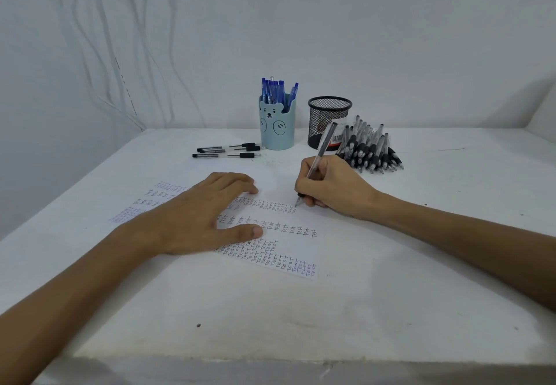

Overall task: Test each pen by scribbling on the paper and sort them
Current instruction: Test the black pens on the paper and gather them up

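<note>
The right hand [334, 189] is pinching a black gel pen [319, 159], its tip meeting the scribble-filled paper [288, 231], which the flat left hand [198, 213] is pressing down. A large untested pile [370, 150] is waiting; few pens look sorted.

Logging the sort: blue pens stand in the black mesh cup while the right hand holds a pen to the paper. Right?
No: the head view shows the blue pens in the bear cup, not the black mesh cup; the right hand does hold a pen to the paper.
</note>
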